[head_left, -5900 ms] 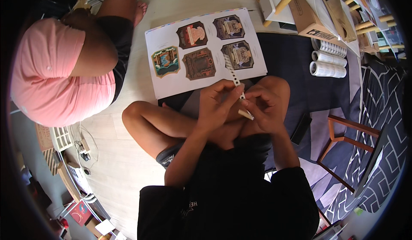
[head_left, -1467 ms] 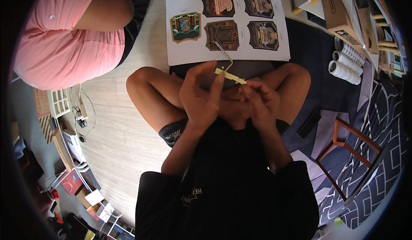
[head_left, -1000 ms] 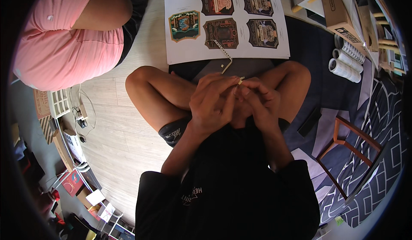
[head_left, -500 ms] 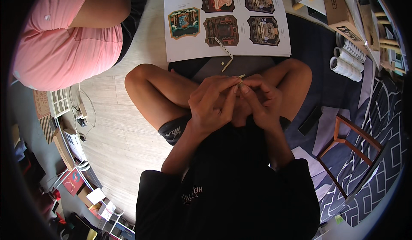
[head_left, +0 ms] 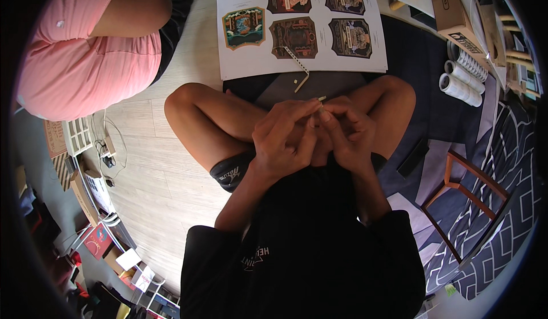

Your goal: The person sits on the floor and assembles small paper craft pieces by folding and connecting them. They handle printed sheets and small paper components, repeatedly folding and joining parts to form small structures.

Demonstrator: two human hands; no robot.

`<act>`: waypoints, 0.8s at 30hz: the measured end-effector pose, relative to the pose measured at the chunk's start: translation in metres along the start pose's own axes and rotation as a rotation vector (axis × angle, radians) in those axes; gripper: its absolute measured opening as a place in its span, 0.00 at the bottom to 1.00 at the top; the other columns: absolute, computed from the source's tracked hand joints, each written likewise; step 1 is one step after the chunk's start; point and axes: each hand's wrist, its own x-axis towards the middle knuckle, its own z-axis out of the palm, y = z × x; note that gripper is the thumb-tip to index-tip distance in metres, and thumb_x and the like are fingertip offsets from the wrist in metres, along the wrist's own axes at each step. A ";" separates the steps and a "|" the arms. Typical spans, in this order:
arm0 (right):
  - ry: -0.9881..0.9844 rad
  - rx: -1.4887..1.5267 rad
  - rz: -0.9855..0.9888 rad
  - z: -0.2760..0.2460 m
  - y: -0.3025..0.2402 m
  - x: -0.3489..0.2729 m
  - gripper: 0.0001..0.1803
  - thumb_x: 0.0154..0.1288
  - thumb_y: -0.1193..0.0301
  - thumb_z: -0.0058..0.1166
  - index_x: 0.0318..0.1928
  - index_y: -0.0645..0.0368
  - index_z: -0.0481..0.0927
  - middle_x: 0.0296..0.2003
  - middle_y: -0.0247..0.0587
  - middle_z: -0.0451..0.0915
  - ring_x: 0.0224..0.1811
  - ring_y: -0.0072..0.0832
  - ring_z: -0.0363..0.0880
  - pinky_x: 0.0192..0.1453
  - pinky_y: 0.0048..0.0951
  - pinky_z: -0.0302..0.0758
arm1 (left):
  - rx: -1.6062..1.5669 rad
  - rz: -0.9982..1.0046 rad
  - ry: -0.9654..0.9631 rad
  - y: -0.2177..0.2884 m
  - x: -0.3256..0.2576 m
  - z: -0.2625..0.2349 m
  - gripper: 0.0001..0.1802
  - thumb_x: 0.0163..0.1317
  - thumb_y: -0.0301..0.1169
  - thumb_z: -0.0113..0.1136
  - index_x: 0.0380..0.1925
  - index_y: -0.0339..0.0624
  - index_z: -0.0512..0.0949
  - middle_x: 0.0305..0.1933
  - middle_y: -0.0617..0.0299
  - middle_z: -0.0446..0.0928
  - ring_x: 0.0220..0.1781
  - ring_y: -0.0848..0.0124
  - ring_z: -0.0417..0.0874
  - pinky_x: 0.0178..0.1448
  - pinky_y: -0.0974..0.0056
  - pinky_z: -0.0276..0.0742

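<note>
Over my crossed legs, my left hand (head_left: 284, 139) and my right hand (head_left: 349, 128) meet with fingertips pinched together. Between them is a small pale yellowish piece (head_left: 322, 98), mostly hidden by the fingers; its kind is too small to make out. Just beyond, a narrow pale strip with a row of dark spots (head_left: 297, 60) lies across the near edge of a white printed sheet (head_left: 245, 68), its bent end reaching onto the dark cloth. Beside that end rests a tiny pale square bit (head_left: 295, 81). Several colourful badge-shaped labels (head_left: 294, 38) are printed on the sheet.
Another person in pink clothing (head_left: 103, 68) sits at the far left. To the right are white rolls (head_left: 460, 91), a cardboard box (head_left: 456, 19), a dark flat object (head_left: 412, 158) and a brown wooden frame (head_left: 476, 173). Cables (head_left: 108, 148) and shelving line the left.
My fingers have shifted slightly around the small pale piece, with my right thumb moved up a little. The sheet and strip appear a few pixels higher in view.
</note>
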 end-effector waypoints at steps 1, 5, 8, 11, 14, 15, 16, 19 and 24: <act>0.004 -0.012 -0.012 0.001 0.000 0.000 0.04 0.67 0.80 0.58 0.41 0.65 0.82 0.34 0.39 0.81 0.35 0.20 0.77 0.39 0.22 0.72 | 0.000 -0.005 0.002 0.000 -0.001 0.000 0.15 0.55 0.14 0.62 0.44 0.26 0.79 0.40 0.47 0.85 0.43 0.59 0.89 0.48 0.64 0.84; 0.012 -0.041 -0.035 0.003 -0.002 0.001 0.04 0.68 0.80 0.55 0.42 0.65 0.81 0.35 0.39 0.81 0.36 0.21 0.78 0.40 0.22 0.73 | 0.012 0.003 0.008 -0.005 -0.003 0.002 0.16 0.54 0.13 0.61 0.45 0.25 0.78 0.41 0.46 0.85 0.44 0.58 0.89 0.49 0.63 0.84; 0.012 -0.017 -0.030 0.003 0.000 0.001 0.05 0.69 0.80 0.54 0.43 0.66 0.80 0.37 0.40 0.82 0.37 0.23 0.80 0.42 0.23 0.74 | 0.019 0.000 -0.006 -0.005 -0.003 0.002 0.16 0.54 0.13 0.61 0.45 0.25 0.77 0.42 0.45 0.85 0.45 0.58 0.89 0.50 0.62 0.84; 0.017 -0.006 -0.015 0.005 0.001 0.001 0.05 0.69 0.80 0.53 0.43 0.66 0.80 0.37 0.40 0.82 0.37 0.23 0.80 0.43 0.23 0.75 | 0.025 -0.007 -0.002 -0.007 -0.005 0.003 0.16 0.55 0.13 0.61 0.46 0.25 0.77 0.42 0.45 0.85 0.46 0.58 0.88 0.50 0.63 0.84; 0.007 -0.005 0.022 0.004 0.000 0.000 0.06 0.70 0.79 0.53 0.44 0.66 0.80 0.37 0.40 0.82 0.37 0.23 0.80 0.43 0.23 0.74 | 0.014 -0.017 0.006 -0.009 -0.007 0.004 0.17 0.55 0.13 0.61 0.47 0.24 0.77 0.42 0.45 0.85 0.45 0.58 0.88 0.50 0.63 0.84; 0.004 -0.009 0.021 0.004 0.001 0.000 0.06 0.70 0.79 0.53 0.44 0.66 0.80 0.37 0.40 0.82 0.37 0.23 0.80 0.43 0.23 0.74 | 0.014 -0.019 0.003 -0.009 -0.006 0.004 0.17 0.55 0.13 0.61 0.47 0.24 0.77 0.42 0.45 0.85 0.45 0.59 0.88 0.50 0.63 0.83; 0.001 -0.012 0.020 0.004 0.001 0.000 0.06 0.70 0.79 0.53 0.44 0.66 0.81 0.37 0.40 0.82 0.37 0.23 0.80 0.43 0.23 0.74 | 0.013 -0.022 0.000 -0.008 -0.006 0.003 0.17 0.55 0.13 0.61 0.47 0.24 0.77 0.42 0.45 0.85 0.45 0.59 0.88 0.50 0.63 0.83; -0.014 -0.024 0.033 0.003 0.000 0.000 0.06 0.70 0.79 0.53 0.44 0.66 0.81 0.37 0.40 0.82 0.37 0.23 0.80 0.43 0.23 0.74 | 0.007 -0.032 0.002 -0.008 -0.005 0.003 0.17 0.56 0.13 0.62 0.47 0.25 0.78 0.42 0.46 0.85 0.45 0.60 0.88 0.50 0.63 0.83; -0.033 -0.082 -0.012 0.002 0.003 0.001 0.05 0.68 0.80 0.54 0.42 0.67 0.80 0.36 0.41 0.81 0.37 0.22 0.80 0.41 0.23 0.75 | -0.029 -0.120 -0.006 -0.009 -0.006 0.002 0.16 0.56 0.14 0.64 0.46 0.26 0.79 0.41 0.48 0.85 0.44 0.63 0.88 0.49 0.65 0.83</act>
